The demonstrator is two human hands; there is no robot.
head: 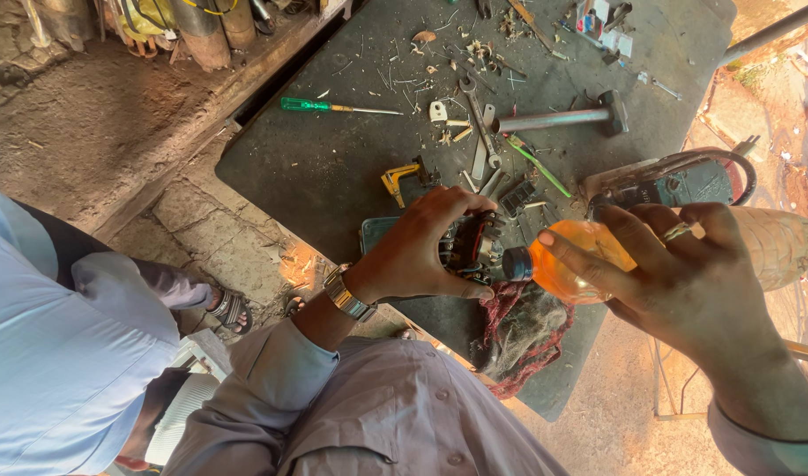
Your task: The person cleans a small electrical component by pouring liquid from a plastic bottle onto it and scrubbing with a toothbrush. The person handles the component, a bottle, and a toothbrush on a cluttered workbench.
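Left hand (421, 251): grip clenched on a small motor part (471, 249) over the tabletop (316, 176). Right hand (686, 273): grip grasping a tilted orange bottle (576, 264), cap touching the part. Red rag (523, 330) lies below.

Glossy clear plastic bottle (589, 260) (amber liquid), frayed cloth rag (527, 330).

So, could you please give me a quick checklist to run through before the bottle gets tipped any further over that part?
1. Left hand grips the dark metal part firmly: ok.
2. Right hand holds the orange bottle on its side, neck toward the part: ok.
3. Bottle cap off: cannot tell; the dark neck end looks capped or nozzled.
4. Red rag lies under the part to catch drips: ok.
5. Loose tools, such as the spanners and green screwdriver, lie apart from the hands: ok.
6. Liquid level: cannot tell.
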